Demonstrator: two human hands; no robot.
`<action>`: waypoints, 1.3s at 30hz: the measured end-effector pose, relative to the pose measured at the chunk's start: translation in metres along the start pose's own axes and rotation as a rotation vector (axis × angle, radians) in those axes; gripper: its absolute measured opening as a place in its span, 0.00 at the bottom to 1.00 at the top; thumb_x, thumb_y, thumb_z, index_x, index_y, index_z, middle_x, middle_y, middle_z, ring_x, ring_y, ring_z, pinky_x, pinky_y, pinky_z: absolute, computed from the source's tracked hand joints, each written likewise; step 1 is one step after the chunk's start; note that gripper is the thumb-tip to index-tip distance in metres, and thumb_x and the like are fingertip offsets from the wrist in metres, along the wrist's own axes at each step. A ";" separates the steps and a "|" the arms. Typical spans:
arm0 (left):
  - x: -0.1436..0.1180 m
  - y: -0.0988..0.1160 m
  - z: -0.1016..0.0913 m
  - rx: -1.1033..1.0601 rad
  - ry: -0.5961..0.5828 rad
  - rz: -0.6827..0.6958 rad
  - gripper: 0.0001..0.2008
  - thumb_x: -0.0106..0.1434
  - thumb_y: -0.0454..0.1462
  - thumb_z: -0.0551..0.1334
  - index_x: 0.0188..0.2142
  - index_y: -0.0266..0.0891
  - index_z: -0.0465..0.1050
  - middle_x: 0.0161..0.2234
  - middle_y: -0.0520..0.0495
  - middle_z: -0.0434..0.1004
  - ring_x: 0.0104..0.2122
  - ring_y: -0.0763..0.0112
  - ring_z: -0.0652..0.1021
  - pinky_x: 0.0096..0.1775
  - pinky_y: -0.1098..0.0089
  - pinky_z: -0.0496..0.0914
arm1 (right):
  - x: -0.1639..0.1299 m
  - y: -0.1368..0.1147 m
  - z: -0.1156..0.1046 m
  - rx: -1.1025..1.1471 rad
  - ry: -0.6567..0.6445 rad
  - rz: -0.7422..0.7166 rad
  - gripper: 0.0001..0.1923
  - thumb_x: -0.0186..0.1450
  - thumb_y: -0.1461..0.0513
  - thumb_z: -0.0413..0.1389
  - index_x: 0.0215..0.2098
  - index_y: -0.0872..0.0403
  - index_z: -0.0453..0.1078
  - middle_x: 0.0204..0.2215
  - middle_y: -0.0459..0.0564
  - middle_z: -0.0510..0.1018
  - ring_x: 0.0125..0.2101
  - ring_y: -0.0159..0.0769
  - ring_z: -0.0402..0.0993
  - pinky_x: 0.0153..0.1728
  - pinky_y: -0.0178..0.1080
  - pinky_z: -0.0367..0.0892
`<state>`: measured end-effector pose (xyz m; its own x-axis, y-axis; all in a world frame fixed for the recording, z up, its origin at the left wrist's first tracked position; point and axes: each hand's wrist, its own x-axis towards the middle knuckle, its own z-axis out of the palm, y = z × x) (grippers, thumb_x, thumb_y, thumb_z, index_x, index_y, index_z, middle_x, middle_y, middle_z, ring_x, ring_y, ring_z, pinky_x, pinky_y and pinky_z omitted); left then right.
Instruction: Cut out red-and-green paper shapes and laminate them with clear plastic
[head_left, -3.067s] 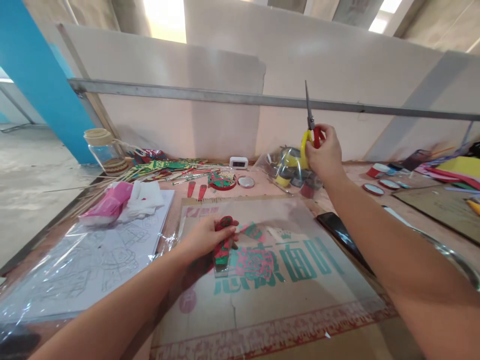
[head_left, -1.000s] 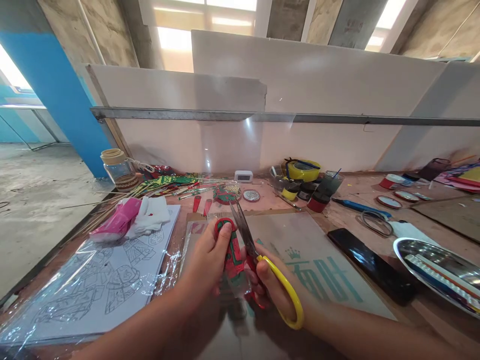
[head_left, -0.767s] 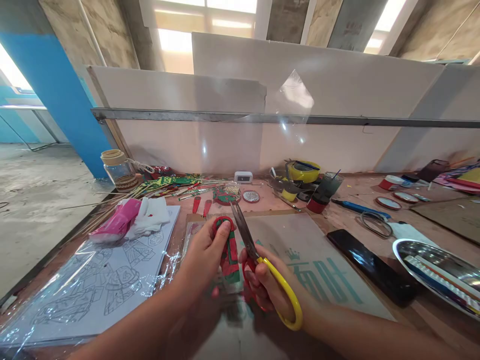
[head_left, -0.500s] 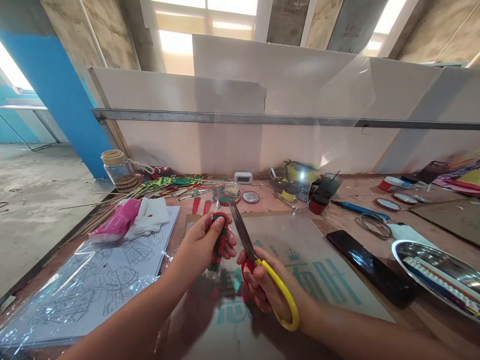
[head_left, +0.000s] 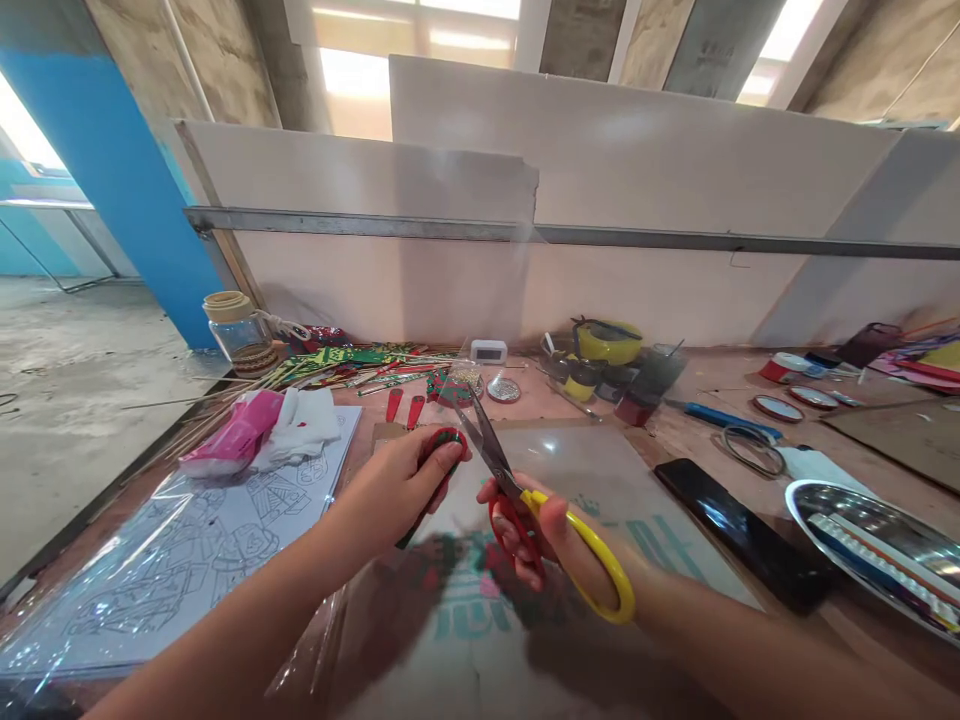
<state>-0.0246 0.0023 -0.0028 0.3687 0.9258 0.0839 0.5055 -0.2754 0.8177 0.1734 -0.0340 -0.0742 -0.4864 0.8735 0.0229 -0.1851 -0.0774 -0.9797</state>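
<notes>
My left hand (head_left: 397, 487) pinches a small red-and-green paper cutout (head_left: 442, 447) wrapped in clear film, held above the printed cardboard sheet (head_left: 600, 480). My right hand (head_left: 551, 540) grips scissors (head_left: 517, 490) with one red and one yellow handle loop. The blades are slightly parted and point up and left, their tips just right of the cutout. A large clear plastic film rises from the cutout towards the wall and is hard to trace.
A line-drawing sheet under plastic (head_left: 187, 540) lies at left with a pink packet (head_left: 232, 440) and white cloth. A black phone (head_left: 739, 530), a metal tray (head_left: 877, 540), a blue knife (head_left: 720, 415), paint pots (head_left: 600, 370), a glass jar (head_left: 236, 330) and sticks lie around.
My right hand brought the scissors down from mid-air to the cutout. The left hand lifted the cutout and turned it edge-on. In the last half second the blades opened a little.
</notes>
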 end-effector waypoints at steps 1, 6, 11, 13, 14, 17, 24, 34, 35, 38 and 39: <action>0.001 -0.001 -0.003 -0.010 -0.037 -0.009 0.16 0.70 0.45 0.50 0.31 0.40 0.66 0.16 0.58 0.62 0.17 0.76 0.63 0.21 0.75 0.57 | 0.000 -0.001 -0.001 0.000 -0.017 0.007 0.46 0.51 0.26 0.49 0.48 0.52 0.65 0.27 0.40 0.61 0.20 0.25 0.56 0.17 0.29 0.59; 0.004 -0.009 -0.020 -0.083 -0.234 -0.009 0.15 0.70 0.46 0.50 0.37 0.39 0.69 0.15 0.60 0.60 0.15 0.77 0.59 0.19 0.76 0.54 | -0.001 -0.010 -0.006 -0.001 -0.108 0.041 0.45 0.51 0.27 0.49 0.47 0.53 0.66 0.25 0.39 0.59 0.19 0.24 0.50 0.14 0.27 0.56; 0.004 -0.011 -0.036 -0.083 -0.320 -0.019 0.16 0.69 0.48 0.53 0.34 0.40 0.69 0.16 0.58 0.61 0.16 0.77 0.59 0.18 0.77 0.53 | -0.005 -0.017 -0.009 -0.086 -0.148 0.066 0.43 0.55 0.28 0.50 0.47 0.54 0.66 0.23 0.37 0.57 0.18 0.24 0.47 0.14 0.27 0.53; 0.003 -0.011 -0.040 -0.079 -0.353 -0.025 0.17 0.69 0.49 0.54 0.34 0.40 0.70 0.15 0.58 0.61 0.16 0.77 0.59 0.18 0.77 0.53 | -0.005 -0.020 -0.010 -0.123 -0.160 0.075 0.42 0.56 0.28 0.50 0.47 0.54 0.67 0.21 0.37 0.56 0.18 0.24 0.46 0.14 0.27 0.53; 0.003 -0.011 -0.042 -0.086 -0.370 -0.033 0.17 0.69 0.50 0.54 0.35 0.40 0.71 0.15 0.58 0.61 0.16 0.77 0.59 0.18 0.77 0.53 | -0.005 -0.022 -0.010 -0.140 -0.167 0.087 0.42 0.55 0.28 0.50 0.46 0.54 0.67 0.21 0.37 0.56 0.17 0.24 0.46 0.14 0.27 0.52; 0.002 -0.013 -0.044 -0.136 -0.412 -0.081 0.18 0.68 0.51 0.55 0.36 0.39 0.71 0.15 0.58 0.60 0.14 0.78 0.57 0.17 0.78 0.51 | -0.003 -0.028 -0.009 -0.139 -0.155 0.158 0.41 0.51 0.28 0.55 0.42 0.54 0.68 0.20 0.37 0.57 0.16 0.23 0.45 0.12 0.27 0.50; 0.003 -0.019 -0.046 -0.208 -0.467 -0.131 0.20 0.68 0.54 0.55 0.37 0.40 0.71 0.15 0.60 0.57 0.13 0.79 0.53 0.14 0.78 0.47 | -0.001 -0.023 -0.004 -0.065 -0.084 0.251 0.39 0.49 0.32 0.61 0.41 0.55 0.68 0.19 0.36 0.58 0.15 0.22 0.46 0.10 0.27 0.49; 0.003 -0.024 -0.033 -0.232 -0.593 -0.175 0.21 0.66 0.55 0.58 0.36 0.39 0.75 0.15 0.58 0.58 0.13 0.79 0.56 0.14 0.78 0.50 | -0.005 -0.010 -0.010 -0.179 -0.221 0.132 0.44 0.57 0.28 0.46 0.51 0.54 0.65 0.24 0.38 0.58 0.18 0.25 0.50 0.17 0.29 0.56; 0.003 -0.024 -0.032 -0.240 -0.596 -0.176 0.22 0.66 0.55 0.57 0.36 0.39 0.75 0.15 0.58 0.58 0.13 0.79 0.56 0.14 0.78 0.50 | -0.004 -0.011 -0.011 -0.192 -0.224 0.124 0.44 0.58 0.28 0.46 0.51 0.53 0.65 0.24 0.38 0.57 0.19 0.25 0.50 0.17 0.29 0.55; 0.003 -0.024 -0.032 -0.269 -0.612 -0.203 0.22 0.66 0.55 0.58 0.37 0.39 0.74 0.16 0.58 0.57 0.14 0.79 0.55 0.14 0.79 0.50 | -0.002 -0.016 -0.015 -0.212 -0.231 0.139 0.44 0.56 0.28 0.49 0.50 0.54 0.66 0.23 0.38 0.56 0.19 0.26 0.49 0.16 0.29 0.53; 0.003 -0.024 -0.032 -0.279 -0.621 -0.217 0.22 0.65 0.55 0.58 0.37 0.39 0.74 0.16 0.58 0.57 0.14 0.79 0.55 0.14 0.79 0.50 | -0.001 -0.017 -0.016 -0.208 -0.228 0.158 0.44 0.54 0.28 0.50 0.49 0.54 0.67 0.23 0.38 0.56 0.19 0.26 0.48 0.16 0.29 0.52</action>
<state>-0.0608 0.0203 -0.0039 0.7008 0.6103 -0.3693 0.4299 0.0518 0.9014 0.1909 -0.0259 -0.0605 -0.6777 0.7268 -0.1118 0.0750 -0.0829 -0.9937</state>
